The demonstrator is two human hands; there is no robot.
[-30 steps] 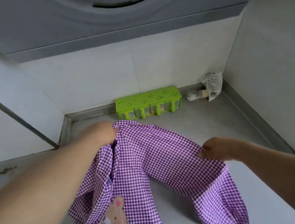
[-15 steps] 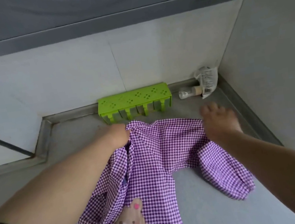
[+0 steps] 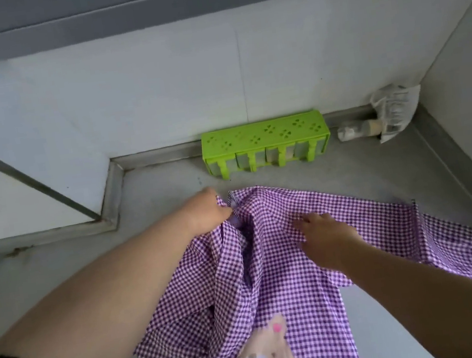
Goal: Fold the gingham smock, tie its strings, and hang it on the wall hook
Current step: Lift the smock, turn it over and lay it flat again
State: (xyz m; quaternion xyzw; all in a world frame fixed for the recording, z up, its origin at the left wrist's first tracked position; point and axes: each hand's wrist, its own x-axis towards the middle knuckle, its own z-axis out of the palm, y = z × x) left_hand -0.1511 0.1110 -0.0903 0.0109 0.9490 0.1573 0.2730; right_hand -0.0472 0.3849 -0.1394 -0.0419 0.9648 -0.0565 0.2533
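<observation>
While the left hand (image 3: 206,213) gripped bunched collar cloth, the purple gingham smock (image 3: 289,265) lay spread on the grey counter (image 3: 349,175), its sleeve running out beyond the right hand (image 3: 324,236), which rested on the chest, fingers flat. Beyond both hands: green rack (image 3: 265,147), crumpled packet (image 3: 392,114).

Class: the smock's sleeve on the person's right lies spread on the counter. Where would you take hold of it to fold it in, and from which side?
Pinch the purple gingham smock's spread right sleeve at its outer cuff end, coming from the right. It lies flat and free there, while the right hand rests on the chest and the left hand grips the bunched collar, so it should fold inward over the body.
</observation>
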